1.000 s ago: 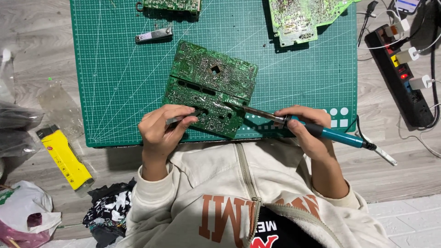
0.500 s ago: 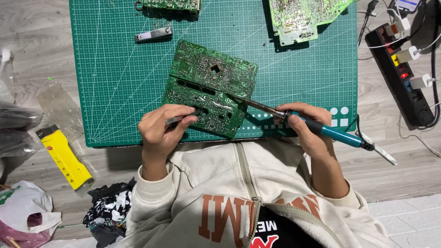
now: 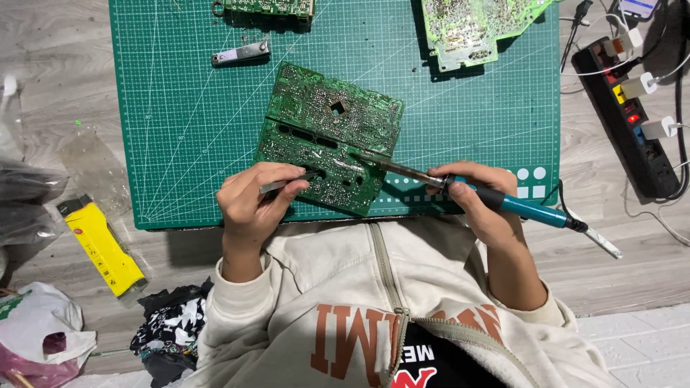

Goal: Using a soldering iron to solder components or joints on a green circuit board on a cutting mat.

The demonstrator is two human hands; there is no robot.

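- Left hand (image 3: 253, 205) fingers pinch tweezers (image 3: 287, 183) at the near edge of the board (image 3: 327, 136), which lies on the green mat (image 3: 187, 129).
- Right hand (image 3: 483, 205) fingers wrap a blue iron (image 3: 460, 188), tip on the board.
- Risk: hot tip close to the left fingers, so a slip could burn them; the unclamped board may shift.
- Yellow flat pack (image 3: 104, 248) left on the floor; white bag (image 3: 43, 338) nearer.
- Black power strip (image 3: 625, 122) far right.

left hand (image 3: 251, 205) grips tweezers (image 3: 287, 182) against a green circuit board (image 3: 327, 136) on a cutting mat (image 3: 187, 122). right hand (image 3: 478, 197) holds a blue-handled soldering iron (image 3: 503, 202), tip on the board.
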